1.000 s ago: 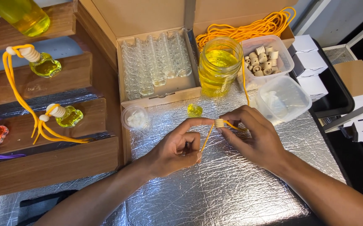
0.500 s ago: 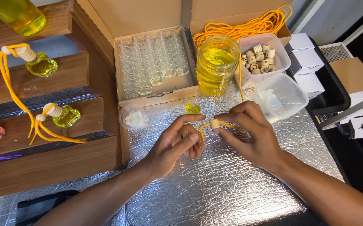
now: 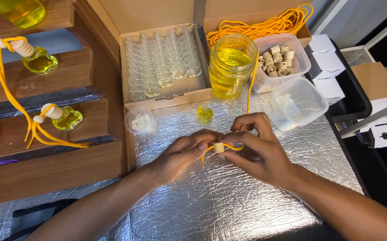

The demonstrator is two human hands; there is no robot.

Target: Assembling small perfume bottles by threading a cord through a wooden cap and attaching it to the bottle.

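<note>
Over a silver foil-covered table [image 3: 229,209], my left hand [image 3: 182,154] and my right hand [image 3: 260,149] meet at a small ribbed wooden cap [image 3: 219,147]. An orange cord [image 3: 249,89] runs through the cap; both hands pinch it, with a short end hanging below my left fingers. The cord leads up toward the coil of orange cord [image 3: 265,27] at the back. A small bottle of yellow liquid [image 3: 204,114] stands on the foil just beyond my hands.
A cardboard box of empty glass bottles [image 3: 162,62] sits at the back, beside a jar of yellow liquid [image 3: 232,64]. A tub of wooden caps [image 3: 280,56] and an empty plastic tub [image 3: 298,102] are at right. Wooden steps [image 3: 55,129] at left hold finished corded bottles.
Both hands have shifted slightly down and left while sliding the wooden cap along the orange cord; the cord's loose end is now shorter under my left fingers.
</note>
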